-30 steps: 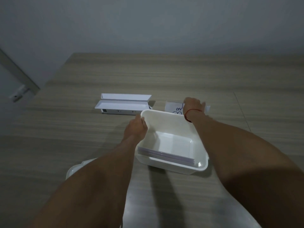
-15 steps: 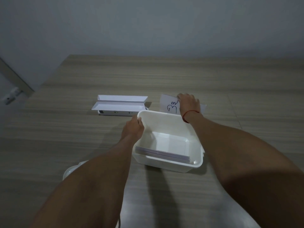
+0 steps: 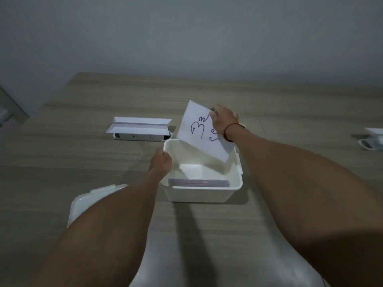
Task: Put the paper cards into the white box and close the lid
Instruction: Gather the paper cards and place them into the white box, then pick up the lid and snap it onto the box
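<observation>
The white box stands open in the middle of the wooden table. Several paper cards lie stacked inside against its near wall. My left hand grips the box's far-left rim. My right hand, a red string at its wrist, holds a white paper card with dark handwriting by its upper right edge. The card is tilted over the box's far side, its lower corner dipping inside. The white lid lies on the table to the near left, partly hidden by my left forearm.
A white folded-paper holder on a long white device sits beyond the box at the left. Another white object shows at the right edge. A grey wall runs behind the table's far edge.
My right hand has picked the written card up from the table behind the box and lifted it over the box. My left hand has stayed on the rim.
</observation>
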